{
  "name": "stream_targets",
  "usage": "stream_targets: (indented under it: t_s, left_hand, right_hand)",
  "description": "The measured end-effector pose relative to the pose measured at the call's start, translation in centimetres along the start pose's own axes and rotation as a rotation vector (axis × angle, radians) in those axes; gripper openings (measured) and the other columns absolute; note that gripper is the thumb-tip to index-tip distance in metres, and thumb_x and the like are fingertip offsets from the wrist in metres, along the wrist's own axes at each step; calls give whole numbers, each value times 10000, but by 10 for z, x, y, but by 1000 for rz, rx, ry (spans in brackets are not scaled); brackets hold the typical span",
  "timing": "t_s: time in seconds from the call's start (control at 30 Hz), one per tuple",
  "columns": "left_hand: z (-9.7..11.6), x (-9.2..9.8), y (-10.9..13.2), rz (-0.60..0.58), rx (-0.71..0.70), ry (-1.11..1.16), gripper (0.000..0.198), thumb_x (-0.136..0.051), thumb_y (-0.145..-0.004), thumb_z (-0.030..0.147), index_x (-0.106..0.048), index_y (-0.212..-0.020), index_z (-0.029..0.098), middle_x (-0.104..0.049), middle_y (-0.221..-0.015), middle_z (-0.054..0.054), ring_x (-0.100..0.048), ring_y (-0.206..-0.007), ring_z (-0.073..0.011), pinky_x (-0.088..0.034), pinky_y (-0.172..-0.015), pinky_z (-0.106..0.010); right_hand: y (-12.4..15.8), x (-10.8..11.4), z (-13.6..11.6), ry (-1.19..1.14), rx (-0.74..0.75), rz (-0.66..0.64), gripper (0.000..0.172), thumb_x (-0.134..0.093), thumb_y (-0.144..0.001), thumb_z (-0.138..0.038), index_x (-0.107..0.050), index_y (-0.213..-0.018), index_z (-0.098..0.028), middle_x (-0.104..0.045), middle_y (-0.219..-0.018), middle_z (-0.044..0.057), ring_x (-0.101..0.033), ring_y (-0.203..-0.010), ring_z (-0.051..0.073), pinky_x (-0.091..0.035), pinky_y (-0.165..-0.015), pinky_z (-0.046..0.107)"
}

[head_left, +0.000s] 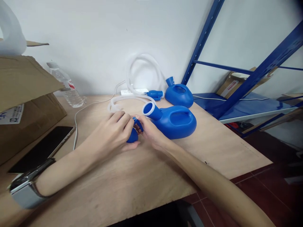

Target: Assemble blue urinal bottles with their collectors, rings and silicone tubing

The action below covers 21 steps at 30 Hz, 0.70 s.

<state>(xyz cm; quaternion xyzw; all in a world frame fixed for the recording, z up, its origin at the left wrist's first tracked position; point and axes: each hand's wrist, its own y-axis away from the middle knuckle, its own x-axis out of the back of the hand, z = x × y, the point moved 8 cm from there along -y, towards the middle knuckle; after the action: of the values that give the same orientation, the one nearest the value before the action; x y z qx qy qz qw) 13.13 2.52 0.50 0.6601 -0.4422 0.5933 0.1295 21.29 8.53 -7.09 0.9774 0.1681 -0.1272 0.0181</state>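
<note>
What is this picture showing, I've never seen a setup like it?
There's no machine, just a person's bare left hand and right hand. The single picture comes from a camera worn on the head, looking forward and down. Both hands hold blue plastic, partly hidden, so its full shape is unclear. On the wooden table, a blue jug rests near the right hand, with a second blue jug behind and pale tubing towards the wall. At the left are a phone, a clear bottle and a cardboard box.

Your wooden table [222, 154], mid-frame: nearer blue jug [176, 131] right of centre, phone [42, 149] lower left, water bottle [68, 88] upper left.
</note>
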Motion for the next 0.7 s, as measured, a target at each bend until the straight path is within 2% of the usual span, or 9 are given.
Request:
stream_targets:
  t_s: [0.17, 0.27, 0.37, 0.47, 0.57, 0.7]
  left_hand:
    - [-4, -4, -14, -76, 33, 108, 442, -577, -935, 523, -748, -1055, 133, -712, -999, -206, -638, -1004, -409, -530, -905, -577]
    - [-3, -2, -20, -80, 6, 103, 405, -519, -955, 486, -756, -971, 158, -719, -961, -189, -650, -969, -382, -535, -881, -550]
    - [3, 0, -22, -63, -73, 4, 420, -473, -981, 455, -756, -881, 161, -717, -877, -171, -668, -882, -343, -547, -811, -505]
    - [12, 10, -19, 88, -207, -129, 414, -473, -1009, 400, -741, -807, 158, -705, -793, -133, -664, -781, -282, -538, -724, -437]
    - [22, 20, -12, 262, -333, -240, 390, -499, -1014, 332, -707, -737, 153, -684, -729, -94, -635, -703, -230, -516, -662, -387]
    - [23, 22, -8, 304, -382, -270, 381, -502, -1014, 305, -677, -704, 170, -679, -703, -57, -623, -679, -203, -515, -652, -359]
  right_hand:
    - [-2, 7, 5, -92, 9, 52, 217, -573, -900, -393, -711, -972, -241, -662, -941, 8, -547, -854, 170, -436, -728, 298]
    - [-4, 8, 6, -129, 26, 40, 189, -580, -894, -377, -697, -920, -232, -650, -922, -1, -546, -849, 160, -437, -738, 294]
    - [-4, 6, 6, -147, 49, 27, 180, -580, -883, -385, -635, -821, -225, -584, -814, -24, -504, -775, 141, -415, -707, 279]
    - [-3, 5, 9, -154, 50, 54, 192, -569, -872, -391, -589, -779, -225, -524, -741, -44, -456, -706, 128, -382, -663, 266]
    - [-1, 5, 11, -137, 40, 72, 204, -552, -870, -401, -582, -777, -221, -533, -733, -44, -455, -687, 123, -352, -623, 259]
    - [-1, 5, 11, -89, 13, 82, 240, -532, -895, -387, -540, -724, -218, -521, -704, -39, -442, -659, 119, -321, -581, 255]
